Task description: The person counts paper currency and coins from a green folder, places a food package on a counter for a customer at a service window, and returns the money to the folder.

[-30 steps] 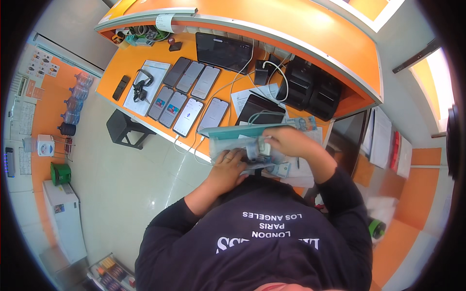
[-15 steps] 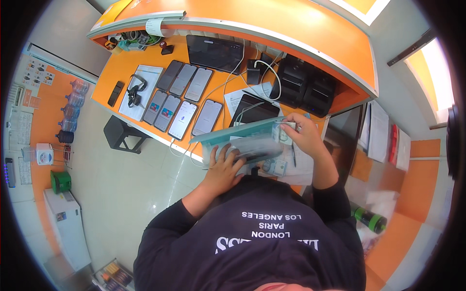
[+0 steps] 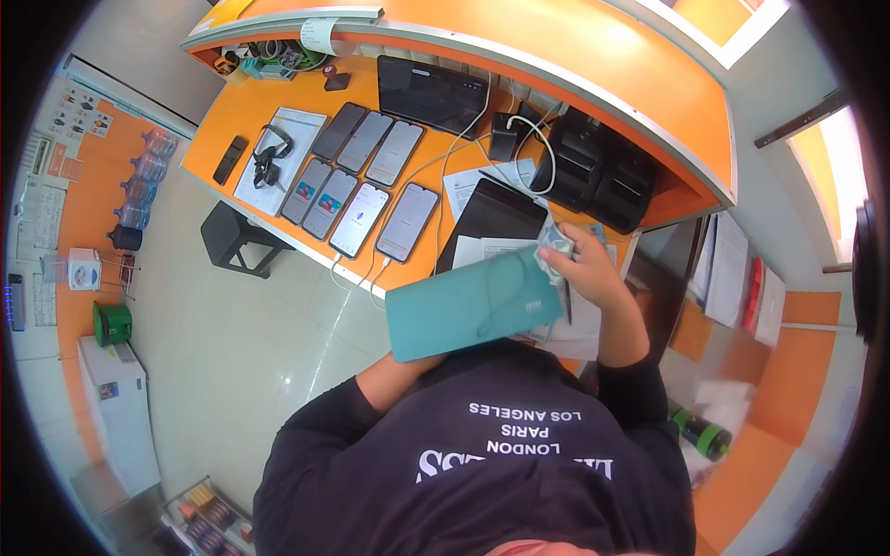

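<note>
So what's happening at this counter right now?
A person in a dark top stands at an orange counter. Their right hand grips some folded paper-like items at the edge of a teal pouch; the left hand is hidden under the pouch. Seven phones lie in rows on the counter beside a dark tablet.

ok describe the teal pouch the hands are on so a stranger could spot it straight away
Start at the orange counter with its rows of phones. At its near edge, just before the person's chest, lies the teal pouch. It is the only large, flat teal thing, beside the right hand clutching crumpled paper.
</note>
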A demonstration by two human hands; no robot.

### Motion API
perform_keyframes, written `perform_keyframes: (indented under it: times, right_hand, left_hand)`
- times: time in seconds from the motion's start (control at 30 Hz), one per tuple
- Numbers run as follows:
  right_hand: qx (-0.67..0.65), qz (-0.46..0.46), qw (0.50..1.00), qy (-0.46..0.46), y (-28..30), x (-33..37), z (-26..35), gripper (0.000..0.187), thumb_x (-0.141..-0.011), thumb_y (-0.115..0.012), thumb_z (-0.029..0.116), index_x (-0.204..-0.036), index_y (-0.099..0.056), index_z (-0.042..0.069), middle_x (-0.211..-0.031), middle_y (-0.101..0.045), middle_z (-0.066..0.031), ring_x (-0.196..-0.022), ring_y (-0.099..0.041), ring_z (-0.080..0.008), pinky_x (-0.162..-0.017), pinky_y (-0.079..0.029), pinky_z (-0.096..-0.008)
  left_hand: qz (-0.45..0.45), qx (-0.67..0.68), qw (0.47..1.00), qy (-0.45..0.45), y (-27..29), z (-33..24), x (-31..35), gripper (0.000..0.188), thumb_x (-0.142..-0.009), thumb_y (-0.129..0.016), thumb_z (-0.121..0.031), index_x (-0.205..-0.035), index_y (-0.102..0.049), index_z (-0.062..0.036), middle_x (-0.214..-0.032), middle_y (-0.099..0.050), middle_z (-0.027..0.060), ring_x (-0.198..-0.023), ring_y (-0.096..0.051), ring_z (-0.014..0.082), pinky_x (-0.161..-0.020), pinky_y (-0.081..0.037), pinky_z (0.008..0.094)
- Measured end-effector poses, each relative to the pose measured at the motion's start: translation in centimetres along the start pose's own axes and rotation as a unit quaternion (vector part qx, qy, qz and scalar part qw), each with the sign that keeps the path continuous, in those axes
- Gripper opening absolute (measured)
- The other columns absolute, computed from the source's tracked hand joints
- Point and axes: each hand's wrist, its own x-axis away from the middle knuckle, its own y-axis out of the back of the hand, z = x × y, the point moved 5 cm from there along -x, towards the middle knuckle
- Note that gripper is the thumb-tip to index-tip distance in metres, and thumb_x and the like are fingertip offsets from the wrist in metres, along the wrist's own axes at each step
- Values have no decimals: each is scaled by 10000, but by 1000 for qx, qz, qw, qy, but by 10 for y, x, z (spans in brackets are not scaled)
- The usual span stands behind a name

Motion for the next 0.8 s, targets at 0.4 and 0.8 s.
perform_keyframes:
  times: [0.4, 0.8]
  right_hand:
    - [-107, -79, 989, -65, 57, 37, -26, 258, -1031, -618, 244, -1133, -723, 32, -875, -644, 43, -763, -512, -14, -686, -418, -215]
    - [34, 114, 988, -102, -34, 60, -146, 344, -950, -722, 255, -1184, -646, 14, -914, -722, -99, -826, -683, -167, -706, -514, -336]
  left_hand:
    - [-7, 2, 998, 68, -31, 64, 1, 466, -863, -655, -44, -1320, -564, -61, -1213, -636, 213, -1095, -619, 423, -974, -449, 518]
    - [-25, -138, 985, 98, -47, 72, -14, 689, -842, -733, -177, -1474, -460, -130, -1424, -523, 118, -1331, -490, 310, -1089, -294, 522]
